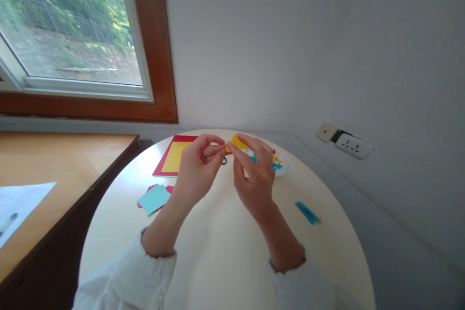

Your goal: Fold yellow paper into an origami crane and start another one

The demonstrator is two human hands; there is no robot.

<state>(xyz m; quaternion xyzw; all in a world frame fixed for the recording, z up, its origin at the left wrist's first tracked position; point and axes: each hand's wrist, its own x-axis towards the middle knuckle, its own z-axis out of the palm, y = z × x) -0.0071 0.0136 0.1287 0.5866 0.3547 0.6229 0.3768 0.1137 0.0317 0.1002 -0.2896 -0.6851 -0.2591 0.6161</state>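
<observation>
No text, label, brand, number or sign readable. White sheet (pixel 31 199) on wooden bench (pixel 69 157) at left: dark blurred patch, cannot be made out. Socket plate (pixel 365 149) on wall (pixel 276 48) at right: any lettering too small to tell.

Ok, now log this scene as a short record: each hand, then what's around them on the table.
Left hand: fingertips pinching yellow piece
Right hand: fingers on the same piece
Left, farther back: yellow sheet on red sheet
Left, nearer: light-blue square over red pieces
Behind right hand: dish of small colored bits
Right: blue strips
</observation>
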